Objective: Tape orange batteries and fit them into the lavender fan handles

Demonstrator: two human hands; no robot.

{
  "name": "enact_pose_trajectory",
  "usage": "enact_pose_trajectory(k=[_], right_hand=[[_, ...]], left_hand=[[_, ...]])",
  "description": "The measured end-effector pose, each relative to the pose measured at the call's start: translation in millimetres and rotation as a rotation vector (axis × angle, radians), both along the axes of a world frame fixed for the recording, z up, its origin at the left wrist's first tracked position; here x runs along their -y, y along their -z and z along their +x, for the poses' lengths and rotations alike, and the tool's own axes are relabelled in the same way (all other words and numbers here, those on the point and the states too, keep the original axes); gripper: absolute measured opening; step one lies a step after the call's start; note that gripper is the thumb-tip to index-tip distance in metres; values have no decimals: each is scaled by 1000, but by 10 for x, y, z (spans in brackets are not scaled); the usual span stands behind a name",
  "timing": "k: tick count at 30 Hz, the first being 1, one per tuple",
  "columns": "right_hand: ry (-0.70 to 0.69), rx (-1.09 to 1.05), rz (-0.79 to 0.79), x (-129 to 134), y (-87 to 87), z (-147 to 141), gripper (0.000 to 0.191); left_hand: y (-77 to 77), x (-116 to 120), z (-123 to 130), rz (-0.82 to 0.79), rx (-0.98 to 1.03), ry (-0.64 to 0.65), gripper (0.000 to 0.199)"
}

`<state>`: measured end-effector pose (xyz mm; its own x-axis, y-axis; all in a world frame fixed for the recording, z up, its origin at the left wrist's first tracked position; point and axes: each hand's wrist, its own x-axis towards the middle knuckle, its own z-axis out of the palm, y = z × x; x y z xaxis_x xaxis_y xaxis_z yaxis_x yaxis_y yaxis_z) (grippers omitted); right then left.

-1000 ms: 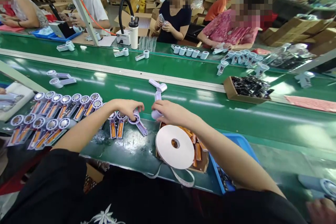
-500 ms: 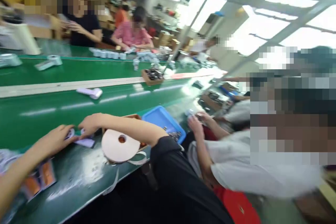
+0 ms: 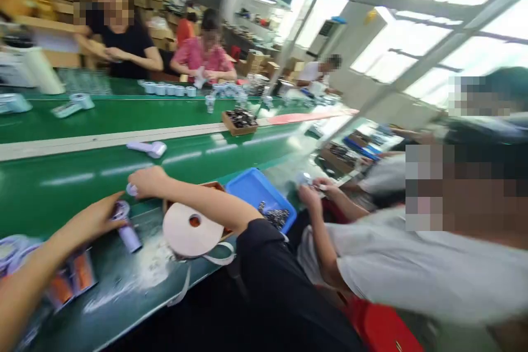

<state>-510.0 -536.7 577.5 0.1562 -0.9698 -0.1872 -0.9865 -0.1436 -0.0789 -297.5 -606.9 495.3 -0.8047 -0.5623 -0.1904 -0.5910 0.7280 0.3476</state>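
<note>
Green belt (image 3: 231, 155) runs past your bench (image 3: 109, 272). Blue tray (image 3: 252, 190) sits right of the box (image 3: 216, 186); white roll (image 3: 181, 231) leans over the box, under your right forearm. Drop that elbow and the roll could get nudged, or its loose tape (image 3: 225, 256) snagged.

Your hands are near each other but apart. Left hand (image 3: 93, 217) is clamped on a lilac fan (image 3: 130, 237) at its ring end, handle slanting down over the bench; a loose pinch there could let it slip. Left forearm crosses the fan row (image 3: 84, 272), so a low sweep could scatter it. Right hand (image 3: 148, 181) has fingers on a lilac piece (image 3: 132, 190), mostly hidden; can't tell how firm. Blur hides finer detail.
</note>
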Motion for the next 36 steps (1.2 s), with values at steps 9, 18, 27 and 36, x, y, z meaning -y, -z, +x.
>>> enact_pose_trajectory(k=[9, 18, 27, 36], right_hand=[[46, -12, 125, 258, 246, 119, 64], [169, -31, 81, 559, 472, -553, 72], [219, 26, 84, 1090, 820, -962, 70], [60, 57, -53, -10, 348, -344, 72]], left_hand=[[-584, -330, 452, -49, 146, -322, 80], [-315, -767, 1495, -249, 125, -374, 80], [-347, -666, -225, -211, 77, -277, 75], [-252, -568, -406, -57, 289, -142, 49]])
